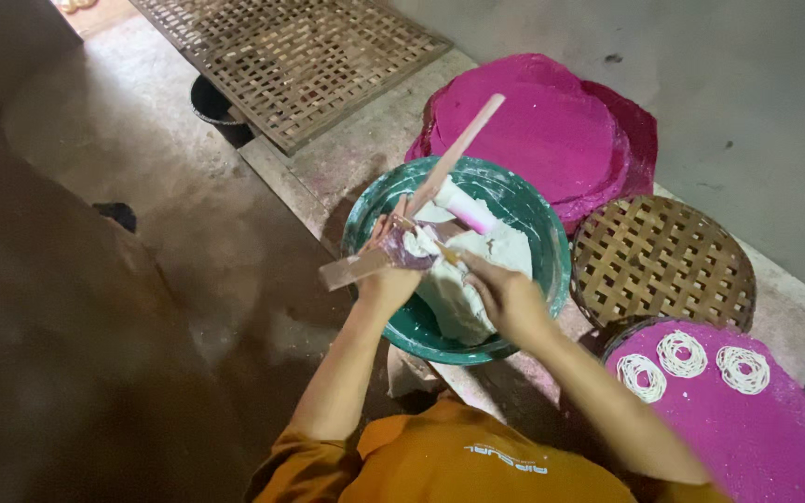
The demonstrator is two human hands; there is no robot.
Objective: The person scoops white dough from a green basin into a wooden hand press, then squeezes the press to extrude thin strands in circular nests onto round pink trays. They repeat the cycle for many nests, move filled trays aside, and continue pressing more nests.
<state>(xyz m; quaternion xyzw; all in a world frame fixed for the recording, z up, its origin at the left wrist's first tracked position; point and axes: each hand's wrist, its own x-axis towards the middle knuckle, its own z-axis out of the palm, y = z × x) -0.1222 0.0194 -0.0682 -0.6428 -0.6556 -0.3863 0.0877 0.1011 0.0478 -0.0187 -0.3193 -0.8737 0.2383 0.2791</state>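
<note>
Dough (463, 279), a big pale lump of it, sits in the green basin (552, 270) on the concrete ledge (347, 158), heaped toward the near rim. Left hand (388, 265) is clamped around a long flat wooden stick (454, 158) that has a purple wrap at the grip; its long axis runs diagonally, one end pointing up toward the far pink mats (538, 126), the other sticking out past the basin's left rim. Right hand (510, 298) is pinching dough right at the stick, so both hands sit close together over the basin. A white and pink tube (466, 210) lies in the dough, pointing at the basin's right wall. A round woven tray (663, 261) sits just beside the basin's right edge, and a pink mat (747, 438) with three dough coils (682, 354) is at the near right. A square lattice rack (295, 56) lies along the ledge's far end. Open floor on the left.
</note>
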